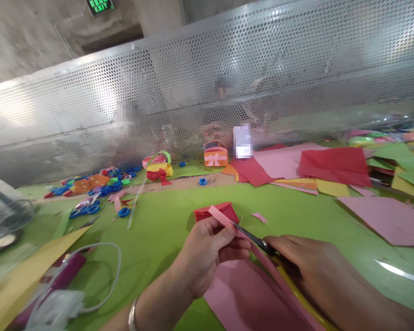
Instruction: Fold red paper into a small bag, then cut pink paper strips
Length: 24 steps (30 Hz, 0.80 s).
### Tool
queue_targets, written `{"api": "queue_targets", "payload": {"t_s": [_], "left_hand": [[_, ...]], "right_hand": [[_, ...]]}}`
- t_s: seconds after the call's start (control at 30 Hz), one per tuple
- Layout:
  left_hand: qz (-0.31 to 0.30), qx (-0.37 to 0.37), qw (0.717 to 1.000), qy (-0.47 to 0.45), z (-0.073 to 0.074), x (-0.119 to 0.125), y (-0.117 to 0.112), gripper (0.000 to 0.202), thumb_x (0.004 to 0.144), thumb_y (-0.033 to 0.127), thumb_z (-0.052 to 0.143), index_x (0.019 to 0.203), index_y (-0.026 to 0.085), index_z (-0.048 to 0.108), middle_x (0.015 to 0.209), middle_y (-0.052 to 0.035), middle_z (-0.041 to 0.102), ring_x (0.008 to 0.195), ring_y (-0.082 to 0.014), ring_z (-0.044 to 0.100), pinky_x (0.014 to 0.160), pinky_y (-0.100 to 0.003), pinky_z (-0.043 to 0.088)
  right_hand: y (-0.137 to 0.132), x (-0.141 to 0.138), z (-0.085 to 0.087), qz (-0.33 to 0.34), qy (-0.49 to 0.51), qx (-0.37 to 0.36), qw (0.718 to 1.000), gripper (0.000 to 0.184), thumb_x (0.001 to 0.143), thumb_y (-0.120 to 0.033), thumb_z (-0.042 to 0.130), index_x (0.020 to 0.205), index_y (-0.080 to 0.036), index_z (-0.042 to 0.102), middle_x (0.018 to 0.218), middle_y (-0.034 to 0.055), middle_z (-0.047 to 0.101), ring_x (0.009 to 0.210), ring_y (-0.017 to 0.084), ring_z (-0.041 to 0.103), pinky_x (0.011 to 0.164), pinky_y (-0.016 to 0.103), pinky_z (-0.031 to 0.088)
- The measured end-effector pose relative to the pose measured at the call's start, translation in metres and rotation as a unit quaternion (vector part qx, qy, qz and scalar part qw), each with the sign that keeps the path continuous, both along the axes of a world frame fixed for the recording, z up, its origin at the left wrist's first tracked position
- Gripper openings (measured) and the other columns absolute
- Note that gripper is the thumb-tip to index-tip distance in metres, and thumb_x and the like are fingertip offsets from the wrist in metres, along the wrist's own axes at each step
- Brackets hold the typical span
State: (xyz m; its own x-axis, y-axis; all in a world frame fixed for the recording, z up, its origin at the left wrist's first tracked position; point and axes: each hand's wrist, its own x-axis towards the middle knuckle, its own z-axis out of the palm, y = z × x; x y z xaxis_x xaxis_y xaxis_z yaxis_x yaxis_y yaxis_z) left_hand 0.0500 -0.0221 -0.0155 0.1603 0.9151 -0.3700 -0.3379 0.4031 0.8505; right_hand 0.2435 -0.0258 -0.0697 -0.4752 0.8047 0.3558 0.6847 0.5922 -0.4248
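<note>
1. The step looks like cutting: a thin strip is being snipped off a pink sheet [248, 294] that lies near, at the bottom middle of the green table [158, 220].
2. The left hand [207, 253] is closed in a pinch. Its thumb and fingers hold the pink strip [221, 217], which sticks up and away toward the far side.
3. The right hand [310, 262] is curled shut around the yellow handles of the scissors [258, 241]. The dark blades point left, and their tips sit right at the strip, just beside the left thumb.
4. A small red folded paper box [216, 212] sits just behind the strip, a bit farther away.
5. I think the next snip needs a steady hold on the strip and a straight cut along the edge, so the strip stays even.
6. The blades are very close to the left fingers, so the cut calls for care.
</note>
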Motion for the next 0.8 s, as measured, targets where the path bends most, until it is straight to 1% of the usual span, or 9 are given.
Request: {"api": "queue_targets", "payload": {"t_s": [0.1, 0.2, 0.3, 0.4, 0.57, 0.8], "left_hand": [[-0.004, 0.003, 1.000, -0.001, -0.0010, -0.0003, 0.0001, 0.015, 0.079, 0.017, 0.073, 0.070, 0.006, 0.067, 0.064, -0.0085, 0.070, 0.055, -0.0112, 0.065, 0.057, -0.019, 0.055], [-0.007, 0.002, 1.000, 0.000, -0.0022, 0.0002, -0.0002, 0.014, 0.079, 0.015, 0.071, 0.070, 0.007, 0.067, 0.064, -0.0088, 0.071, 0.055, -0.0112, 0.065, 0.057, -0.019, 0.054], [-0.024, 0.003, 1.000, 0.002, -0.0032, 0.0014, -0.0018, 0.012, 0.079, 0.013, 0.070, 0.069, 0.007, 0.068, 0.063, -0.0088, 0.071, 0.054, -0.0112, 0.065, 0.056, -0.020, 0.055], [-0.036, 0.002, 0.999, 0.007, -0.0035, 0.0026, -0.0038, 0.012, 0.078, 0.015, 0.071, 0.069, 0.007, 0.068, 0.062, -0.0082, 0.070, 0.053, -0.0110, 0.065, 0.055, -0.020, 0.055], [-0.042, 0.002, 0.999, 0.014, -0.0029, 0.0030, -0.0044, 0.015, 0.076, 0.018, 0.074, 0.068, 0.008, 0.068, 0.064, -0.0074, 0.070, 0.053, -0.0103, 0.064, 0.056, -0.020, 0.054], [-0.036, -0.008, 0.999, 0.013, -0.0031, 0.0022, -0.0041, 0.013, 0.075, 0.017, 0.073, 0.067, 0.008, 0.067, 0.062, -0.0070, 0.069, 0.052, -0.0100, 0.064, 0.054, -0.019, 0.054]], "right_hand": [[-0.0007, 0.0004, -0.0015, 0.000, 0.006, 0.003, 1.000, 0.021, 0.079, -0.013, 0.045, 0.077, -0.024, 0.063, 0.062, 0.0017, 0.065, 0.052, 0.017, 0.060, 0.053, 0.026, 0.048], [-0.0005, 0.0002, -0.0019, -0.005, 0.001, 0.005, 1.000, 0.022, 0.079, -0.012, 0.044, 0.075, -0.023, 0.062, 0.063, 0.0020, 0.066, 0.052, 0.017, 0.059, 0.054, 0.026, 0.047], [-0.0001, -0.0008, -0.0005, -0.002, -0.004, 0.000, 1.000, 0.021, 0.080, -0.012, 0.044, 0.074, -0.023, 0.061, 0.066, 0.0023, 0.067, 0.053, 0.016, 0.059, 0.055, 0.026, 0.047], [0.0001, -0.0016, 0.0015, -0.002, 0.001, 0.001, 1.000, 0.019, 0.081, -0.013, 0.045, 0.075, -0.022, 0.061, 0.067, 0.0022, 0.068, 0.055, 0.016, 0.059, 0.054, 0.024, 0.045], [0.0001, -0.0012, 0.0029, -0.004, 0.002, -0.003, 1.000, 0.018, 0.079, -0.012, 0.047, 0.074, -0.022, 0.060, 0.068, 0.0012, 0.067, 0.054, 0.015, 0.059, 0.054, 0.023, 0.044], [0.0001, -0.0018, 0.0015, -0.013, 0.013, 0.021, 1.000, 0.019, 0.079, -0.013, 0.045, 0.074, -0.023, 0.061, 0.064, 0.0013, 0.066, 0.055, 0.016, 0.060, 0.055, 0.024, 0.046]]}}
